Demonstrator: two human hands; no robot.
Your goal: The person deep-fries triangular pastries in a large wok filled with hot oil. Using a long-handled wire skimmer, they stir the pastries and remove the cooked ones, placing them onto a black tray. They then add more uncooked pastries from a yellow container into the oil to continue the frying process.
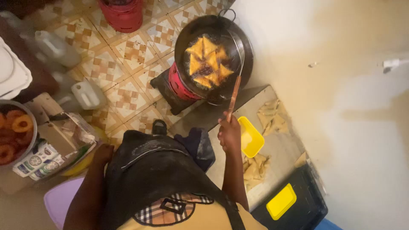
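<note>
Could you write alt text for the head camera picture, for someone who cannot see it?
Seen from above, a person's right hand holds the wooden handle of a skimmer reaching into a black pan of golden triangular pastries frying on a red stove. The left hand hangs by an apron. Uncooked pastries and a yellow dish lie on a board.

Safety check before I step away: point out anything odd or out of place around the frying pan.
The pan of hot oil sits on a small red stove directly on the floor. Uncooked pastries lie loose on the board rather than in a container.
</note>
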